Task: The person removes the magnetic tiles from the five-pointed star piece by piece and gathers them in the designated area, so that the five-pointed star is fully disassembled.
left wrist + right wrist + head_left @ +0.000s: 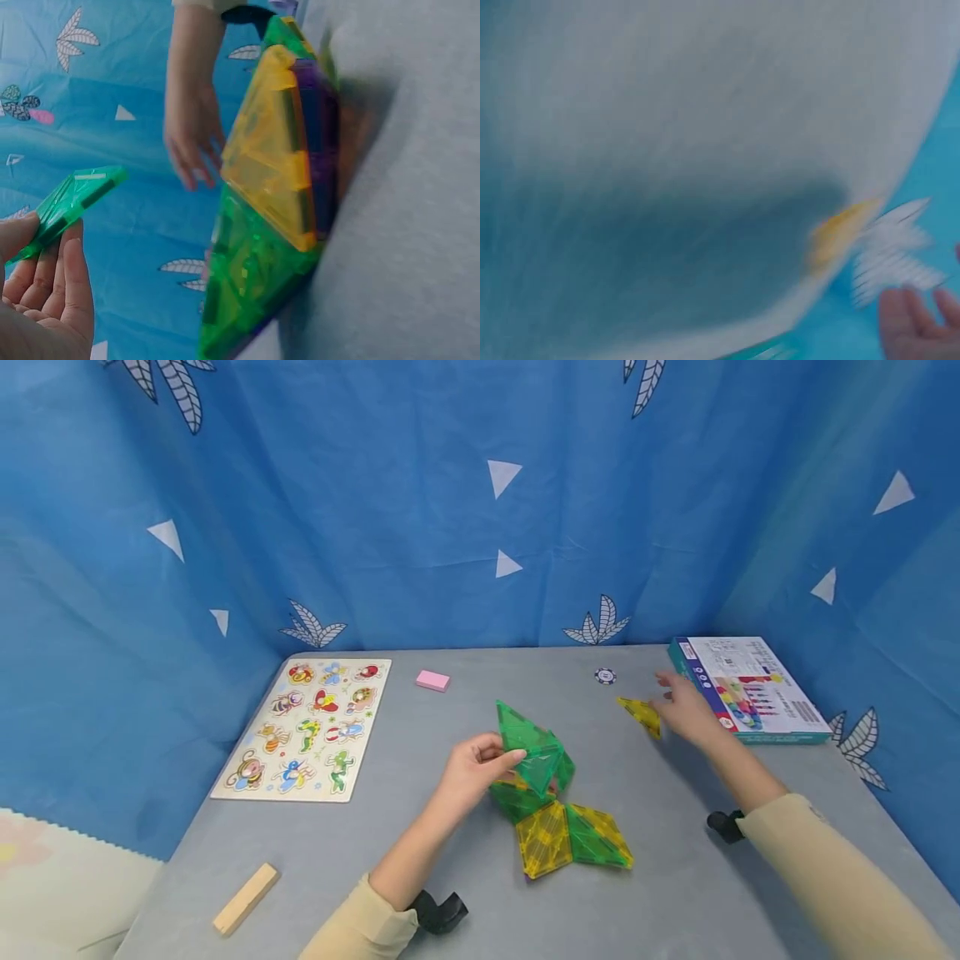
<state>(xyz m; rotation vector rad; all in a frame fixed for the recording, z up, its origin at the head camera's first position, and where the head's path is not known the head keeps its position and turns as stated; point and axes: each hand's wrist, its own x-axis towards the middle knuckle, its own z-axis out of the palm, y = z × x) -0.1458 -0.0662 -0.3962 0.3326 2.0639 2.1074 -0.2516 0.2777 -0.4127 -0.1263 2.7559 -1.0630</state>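
Note:
My left hand (471, 774) pinches a green see-through magnetic tile (71, 196) between thumb and fingers, raised just behind a group of joined tiles. That group stands on the grey table, with a yellow tile (544, 842) in front and a green triangular tile (597, 837) to its right. Purple edging (319, 142) shows along its side in the left wrist view. Off to the right, a yellow triangular tile (641, 717) lies beside my right hand (684, 706). Its fingers are extended and hold nothing; in the blurred right wrist view they appear apart from the yellow tile.
An insect picture puzzle board (296, 731) lies at the left, a wooden block (246, 899) nearer the front. Toward the back are a pink block (432, 680) and a poker chip (604, 676). A toy box (750, 685) sits at back right, before a blue curtain (420, 527).

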